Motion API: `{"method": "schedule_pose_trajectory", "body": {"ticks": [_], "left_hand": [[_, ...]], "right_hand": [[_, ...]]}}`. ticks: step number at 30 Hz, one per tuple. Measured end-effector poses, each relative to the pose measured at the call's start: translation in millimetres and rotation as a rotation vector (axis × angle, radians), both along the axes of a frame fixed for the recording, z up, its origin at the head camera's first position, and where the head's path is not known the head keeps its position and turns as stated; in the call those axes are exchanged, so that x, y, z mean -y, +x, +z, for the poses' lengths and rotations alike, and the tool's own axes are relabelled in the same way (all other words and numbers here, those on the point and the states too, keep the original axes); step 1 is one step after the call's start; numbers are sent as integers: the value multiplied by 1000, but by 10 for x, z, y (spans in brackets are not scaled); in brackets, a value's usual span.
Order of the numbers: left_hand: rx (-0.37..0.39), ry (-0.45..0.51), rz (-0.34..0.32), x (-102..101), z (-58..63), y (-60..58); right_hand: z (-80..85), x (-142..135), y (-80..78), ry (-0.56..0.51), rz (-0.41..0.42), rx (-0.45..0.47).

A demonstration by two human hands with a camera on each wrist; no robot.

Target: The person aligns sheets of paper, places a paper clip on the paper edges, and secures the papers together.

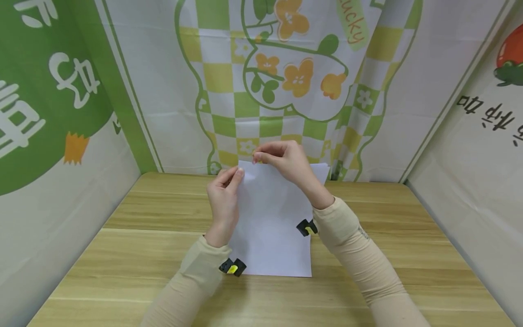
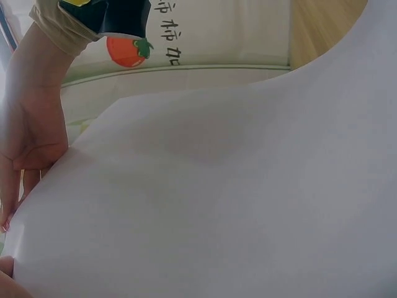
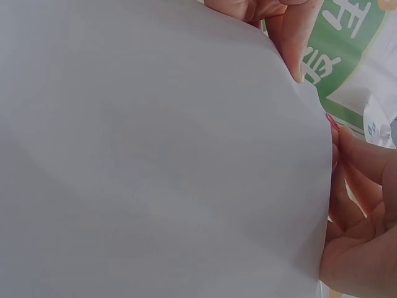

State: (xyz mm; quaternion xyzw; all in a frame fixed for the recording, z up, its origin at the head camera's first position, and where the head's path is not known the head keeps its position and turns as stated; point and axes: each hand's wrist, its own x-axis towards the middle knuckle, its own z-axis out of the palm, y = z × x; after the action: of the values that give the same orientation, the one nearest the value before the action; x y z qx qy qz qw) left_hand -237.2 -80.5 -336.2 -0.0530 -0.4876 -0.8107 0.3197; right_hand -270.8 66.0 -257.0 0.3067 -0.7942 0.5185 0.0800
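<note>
White rectangular paper [image 1: 273, 227], held over the pale wood-grain tabletop [image 1: 155, 254]; the sheet count and any contact along its six-o'clock edge are unclear. The left hand [image 1: 224, 197] pinches the paper near its eleven-o'clock corner; its own wrist view shows only a sliver of it at eight o'clock. Near twelve o'clock, the right hand [image 1: 288, 161] pinches a small pink looped object [image 3: 332, 120], partly hidden by fingertips. Both wrist views crop the paper.

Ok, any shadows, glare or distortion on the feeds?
Head: soft shadows on the wooden table, no strong glare on the paper; left wrist: paper greyish, edge curved, lens distortion or real bend unclear; right wrist: paper dim, faintly shaded, pink clip small.
</note>
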Motion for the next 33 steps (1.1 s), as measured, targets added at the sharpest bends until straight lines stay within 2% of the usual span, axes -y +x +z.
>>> {"method": "schedule_pose_trajectory", "body": {"ticks": [33], "left_hand": [[24, -13, -12, -5, 22, 26]], "right_hand": [[12, -34, -7, 62, -1, 0]]}}
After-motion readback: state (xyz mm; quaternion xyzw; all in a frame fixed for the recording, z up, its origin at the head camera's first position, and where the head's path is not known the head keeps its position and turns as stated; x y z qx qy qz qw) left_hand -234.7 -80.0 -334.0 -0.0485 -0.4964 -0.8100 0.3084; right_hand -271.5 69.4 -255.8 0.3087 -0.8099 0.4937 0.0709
